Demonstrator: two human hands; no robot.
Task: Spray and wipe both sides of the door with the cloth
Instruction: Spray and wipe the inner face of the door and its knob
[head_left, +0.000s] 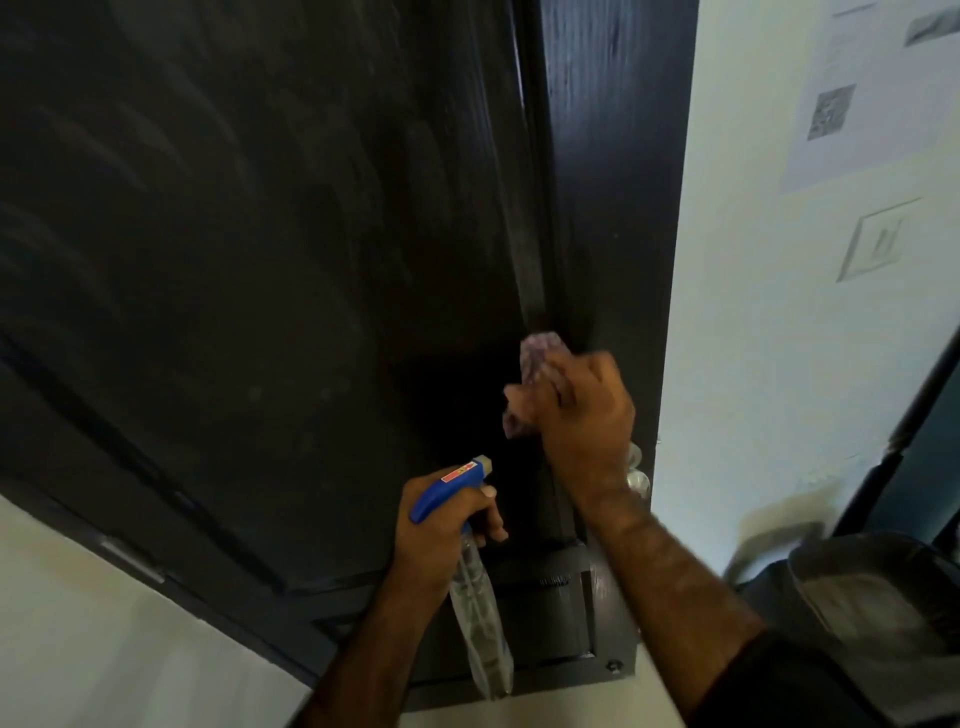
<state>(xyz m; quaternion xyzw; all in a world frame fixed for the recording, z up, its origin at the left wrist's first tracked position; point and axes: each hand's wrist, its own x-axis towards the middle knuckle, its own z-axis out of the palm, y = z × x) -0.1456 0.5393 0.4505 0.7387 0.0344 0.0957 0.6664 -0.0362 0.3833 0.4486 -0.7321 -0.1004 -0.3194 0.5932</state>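
A tall, dark brown wooden door (249, 249) with faint streaks across its face fills most of the view. The right hand (582, 415) curls around a bunched pinkish-purple cloth (537, 358) and presses it against the right edge of the door, where it meets the dark door frame (618, 156). Lower and to the left, the left hand (441, 535) grips the neck of a clear plastic spray bottle (480, 623) with a blue trigger head (447, 488); its nozzle points toward the door and its body hangs down below the hand. Right of the frame stands a pale wall (753, 312) with a printed paper notice (872, 88) and a light switch plate (878, 241). A grey bin (857, 582) sits near the lower right corner.
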